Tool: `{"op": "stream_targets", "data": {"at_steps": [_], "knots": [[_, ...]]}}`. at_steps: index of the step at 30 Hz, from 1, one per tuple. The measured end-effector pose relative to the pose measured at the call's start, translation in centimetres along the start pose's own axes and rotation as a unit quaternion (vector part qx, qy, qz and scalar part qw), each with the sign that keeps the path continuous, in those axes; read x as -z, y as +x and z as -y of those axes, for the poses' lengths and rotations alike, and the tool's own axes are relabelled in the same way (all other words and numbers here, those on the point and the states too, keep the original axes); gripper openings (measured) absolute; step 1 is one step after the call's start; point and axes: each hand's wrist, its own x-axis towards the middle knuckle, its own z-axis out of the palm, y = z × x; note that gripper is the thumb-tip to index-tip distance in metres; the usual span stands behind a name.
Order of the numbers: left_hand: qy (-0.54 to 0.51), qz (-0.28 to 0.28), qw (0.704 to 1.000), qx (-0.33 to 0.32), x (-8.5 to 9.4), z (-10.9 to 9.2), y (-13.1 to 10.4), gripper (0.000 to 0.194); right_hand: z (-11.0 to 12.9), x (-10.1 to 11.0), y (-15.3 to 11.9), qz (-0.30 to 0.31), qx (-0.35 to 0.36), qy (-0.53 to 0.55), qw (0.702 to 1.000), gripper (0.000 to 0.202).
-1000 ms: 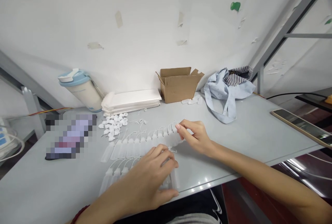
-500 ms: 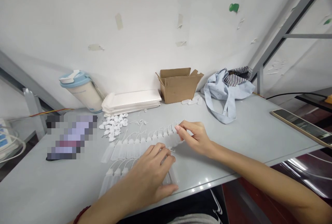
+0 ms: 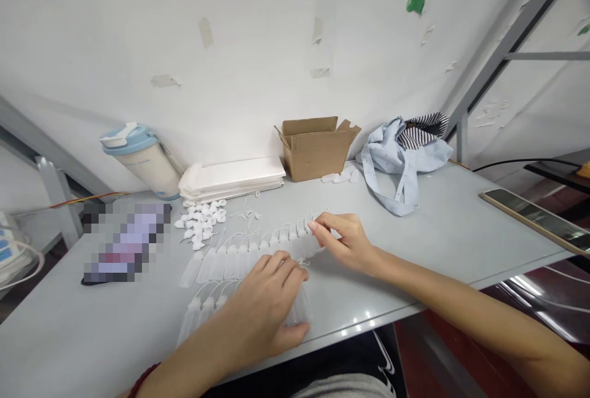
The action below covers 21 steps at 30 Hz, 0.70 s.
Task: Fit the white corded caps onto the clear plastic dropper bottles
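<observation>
On the grey table lie two rows of small translucent plastic tubes with white necks and thin looped strings, a back row (image 3: 235, 265) and a front row (image 3: 188, 322). My left hand (image 3: 270, 300) rests over the front row, thumb apart from its fingers, hiding much of that row. At the right end of the back row is my right hand (image 3: 345, 239), its thumb and forefinger pinched together by the tube necks; what lies between the fingertips is hidden. Left of centre, behind the back row, sits a pile of small white caps (image 3: 201, 220).
An open cardboard box (image 3: 318, 155), a stack of white envelopes (image 3: 233, 177) and a blue-lidded cup (image 3: 145, 161) stand along the wall. A light blue cloth bag (image 3: 391, 167) lies at back right. A phone (image 3: 537, 217) is near the right edge; a blurred purple item (image 3: 131, 241) lies left.
My left hand has shifted very slightly left and up over the front row. My right hand stays pinched at the back row's end. The whole view has tilted a little.
</observation>
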Motion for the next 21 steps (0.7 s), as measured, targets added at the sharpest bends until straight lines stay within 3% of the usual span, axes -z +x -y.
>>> {"op": "stream_targets", "data": {"at_steps": [6,10,15,18,21], "knots": [[-0.033,-0.015,0.999,0.005,0.9,0.0,-0.2,0.038,-0.3,0.3,0.2,-0.011,-0.007,-0.006,1.0,0.035],[-0.049,-0.07,0.996,0.029,1.9,1.3,-0.4,0.019,-1.3,0.6,0.7,-0.036,-0.001,-0.033,0.999,0.034],[-0.044,-0.163,0.974,0.15,3.1,5.8,-0.9,0.019,-3.8,1.8,1.9,-0.041,-0.037,-0.098,0.994,0.026],[-0.041,-0.188,0.957,0.219,3.6,8.9,-1.4,0.023,-6.0,2.8,2.7,-0.043,-0.083,-0.158,0.983,0.022],[-0.033,-0.201,0.948,0.243,3.8,11.1,-1.9,0.025,-8.4,3.8,3.3,-0.075,-0.119,-0.177,0.974,0.024]]}}
